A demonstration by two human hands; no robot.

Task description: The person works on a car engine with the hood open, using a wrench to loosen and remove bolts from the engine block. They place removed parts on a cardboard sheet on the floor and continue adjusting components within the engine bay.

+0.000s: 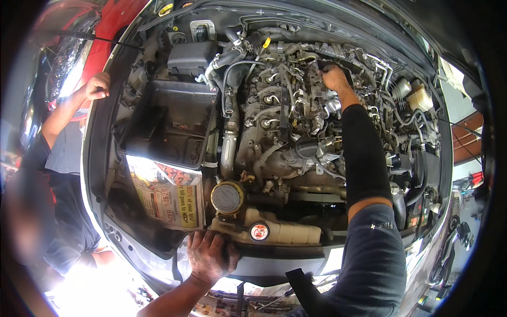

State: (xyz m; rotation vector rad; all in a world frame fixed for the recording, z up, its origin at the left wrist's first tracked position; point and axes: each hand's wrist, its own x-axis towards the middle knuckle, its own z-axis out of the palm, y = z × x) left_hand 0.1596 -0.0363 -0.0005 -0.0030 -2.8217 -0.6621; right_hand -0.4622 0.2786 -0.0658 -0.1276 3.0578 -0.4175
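Under the raised hood, a car engine [285,121] fills the bay, all bumpy grey metal with thin pipes and black rubber hoses looping over it. The person's right hand [335,78] reaches far in at the back of the engine, its arm in a long black sleeve. The fingers curl down among the pipes and wires there, but I cannot tell if they pinch anything, because the fingertips are hidden.

The left hand [209,256] looks dusty and dark. It rests with fingers spread flat on the front edge of the bay [274,261], just below a pale plastic tank [288,230]. That tank is long and lumpy, with a round white and red cap [259,231] on top. What is inside it does not show. Just beside it stands a round lid, yellowish and dull [227,197].

To the left sits a big black plastic tray [169,121], square and deep, with nothing in it that I can see. A sheet of newspaper [166,195] with yellow and red print lies below the tray. A smaller black box [191,57] sits behind it.

Another person stands at the left side, with one hand [97,85] resting on the edge of the car. A red car [113,18] is parked behind.
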